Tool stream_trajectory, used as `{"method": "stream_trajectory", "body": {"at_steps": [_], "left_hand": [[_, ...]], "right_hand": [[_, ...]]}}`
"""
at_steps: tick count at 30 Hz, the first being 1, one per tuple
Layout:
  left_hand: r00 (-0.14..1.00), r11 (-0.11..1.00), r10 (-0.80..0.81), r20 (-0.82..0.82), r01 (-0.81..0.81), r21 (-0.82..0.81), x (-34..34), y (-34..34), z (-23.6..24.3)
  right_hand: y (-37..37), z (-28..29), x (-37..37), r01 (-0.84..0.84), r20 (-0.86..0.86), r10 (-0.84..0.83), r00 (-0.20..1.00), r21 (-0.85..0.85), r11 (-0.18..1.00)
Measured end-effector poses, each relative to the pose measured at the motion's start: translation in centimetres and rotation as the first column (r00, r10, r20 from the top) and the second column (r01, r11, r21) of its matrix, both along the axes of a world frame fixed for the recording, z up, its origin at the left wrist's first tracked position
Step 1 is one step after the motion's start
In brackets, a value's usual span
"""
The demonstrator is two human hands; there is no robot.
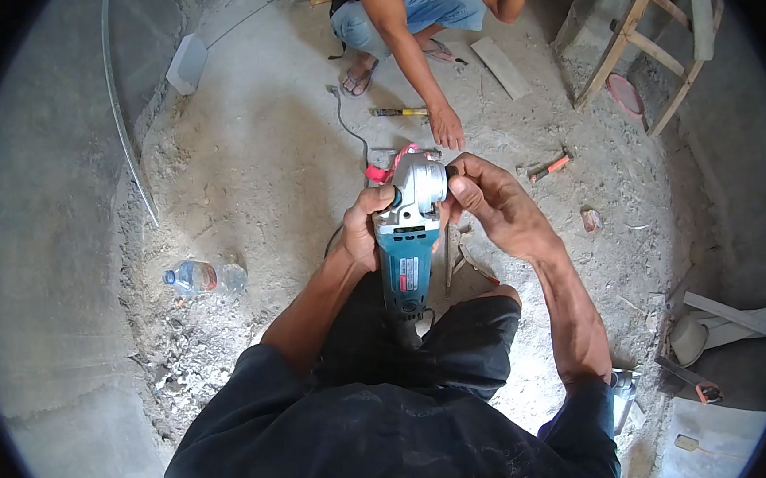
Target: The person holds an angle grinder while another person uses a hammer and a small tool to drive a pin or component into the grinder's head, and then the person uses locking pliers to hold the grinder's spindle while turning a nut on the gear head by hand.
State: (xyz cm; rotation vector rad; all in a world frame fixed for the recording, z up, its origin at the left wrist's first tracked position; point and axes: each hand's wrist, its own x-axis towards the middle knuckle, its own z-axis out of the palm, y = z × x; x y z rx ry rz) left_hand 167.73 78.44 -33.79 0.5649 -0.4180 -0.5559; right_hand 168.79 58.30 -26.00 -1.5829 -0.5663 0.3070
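Note:
A teal angle grinder (405, 264) with a silver metal head is upright in front of my body, its back end between my knees. My left hand (366, 227) is wrapped round the grinder beside its head, thumb on the side of the metal housing. On the other side of the head, my right hand (498, 202) pinches a small dark part (450, 174) with thumb and fingers, at the face of the round guard seat. That part is mostly hidden by my fingers, so its kind is unclear. No disc shows on the head.
A co-worker's hand (447, 128) reaches down near a yellow-handled hammer (399, 112). An orange-handled tool (551, 168) lies to the right, a plastic bottle (204, 277) to the left. A power cord (350, 128) crosses the dusty floor. A wooden ladder (644, 39) leans at the far right.

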Motion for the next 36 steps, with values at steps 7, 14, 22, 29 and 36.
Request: {"method": "stream_trajectory", "body": {"at_steps": [7, 14, 22, 29, 36], "left_hand": [[0.994, 0.999, -0.001, -0.113, -0.004, -0.036, -0.3, 0.5, -0.8], [0.987, 0.994, 0.0, -0.159, -0.018, -0.11, -0.8, 1.3, -1.0], [0.995, 0.988, -0.003, -0.103, -0.013, -0.155, -0.2, 2.2, -0.7], [0.995, 0.987, -0.011, -0.103, -0.005, -0.161, -0.2, 2.0, -0.3], [0.994, 0.992, 0.02, -0.11, -0.034, -0.121, 0.0, 1.9, -0.4]], "right_hand": [[-0.9, -2.0, 0.5, -0.008, -0.155, 0.022, 0.988, 0.091, 0.996], [-5.3, -19.9, 2.0, 0.327, 0.013, -0.504, 0.864, -0.775, 0.541], [-5.7, -35.0, -5.6, 0.013, -0.111, -0.575, 0.81, -0.978, 0.207], [-4.9, -36.6, -4.7, 0.012, -0.068, -0.542, 0.838, -0.99, 0.143], [-4.1, -36.8, -3.9, -0.065, -0.028, -0.45, 0.892, -0.996, -0.067]]}}
